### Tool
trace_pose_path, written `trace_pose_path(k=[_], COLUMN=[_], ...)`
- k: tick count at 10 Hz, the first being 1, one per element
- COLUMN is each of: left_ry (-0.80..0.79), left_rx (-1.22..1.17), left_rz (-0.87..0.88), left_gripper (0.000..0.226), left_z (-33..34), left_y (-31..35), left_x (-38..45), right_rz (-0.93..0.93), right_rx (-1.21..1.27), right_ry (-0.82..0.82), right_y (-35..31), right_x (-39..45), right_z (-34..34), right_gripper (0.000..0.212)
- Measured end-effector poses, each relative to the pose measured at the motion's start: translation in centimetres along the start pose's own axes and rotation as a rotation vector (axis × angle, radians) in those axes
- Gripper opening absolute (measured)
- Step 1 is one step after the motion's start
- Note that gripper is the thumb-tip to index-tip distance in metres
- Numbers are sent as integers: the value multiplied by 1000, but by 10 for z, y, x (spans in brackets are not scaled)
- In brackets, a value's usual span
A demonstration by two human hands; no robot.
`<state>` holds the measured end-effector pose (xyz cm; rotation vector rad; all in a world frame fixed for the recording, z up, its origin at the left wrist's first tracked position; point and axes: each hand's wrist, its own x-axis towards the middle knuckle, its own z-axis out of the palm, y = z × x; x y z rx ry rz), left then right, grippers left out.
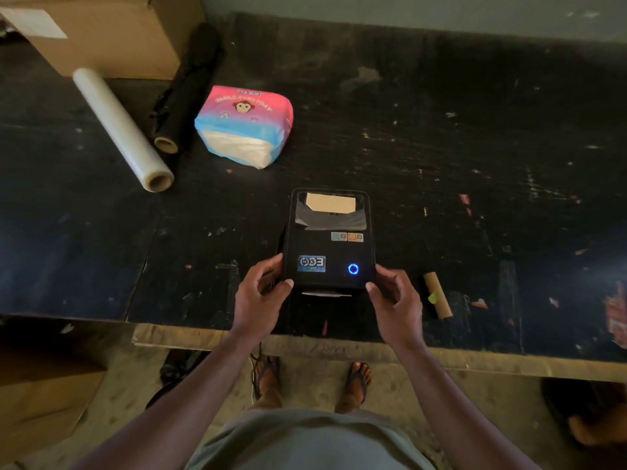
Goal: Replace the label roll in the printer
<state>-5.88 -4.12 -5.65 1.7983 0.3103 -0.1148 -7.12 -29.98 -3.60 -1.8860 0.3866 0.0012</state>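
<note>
Our fingers (287,283) curl around the front corners of the printer (329,245), the left hand (259,301) pressing its left side with the thumb tip on the front edge, the right hand (395,300) doing the same on the right side; both hands clasp the casing rather than pinch it. The printer sits on the dark, scuffed table (475,164), near its front edge. It is a black box with rounded corners; a blue ring light (353,269) glows on top beside a blue sticker (311,263) whose print we cannot read. Through the rear window we see a tan roll (330,203). A white strip (325,294) shows at the front slot. The pink-and-blue tissue pack (244,125) reads "SMILE" upside down, with a monkey face. A bare cardboard core (437,295) lies just right of our right hand.
</note>
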Motion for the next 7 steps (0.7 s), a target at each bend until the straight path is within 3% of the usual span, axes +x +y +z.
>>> trace_pose_path(k=[7], left_ry=[2], left_rx=[18], left_rz=[-8], left_gripper=[51], left_z=[-5], left_y=[0], left_x=[1], right_rz=[10], right_rx=[-10], right_ry=[-42], right_y=[12], right_x=[8], right_z=[-5], right_gripper=[39])
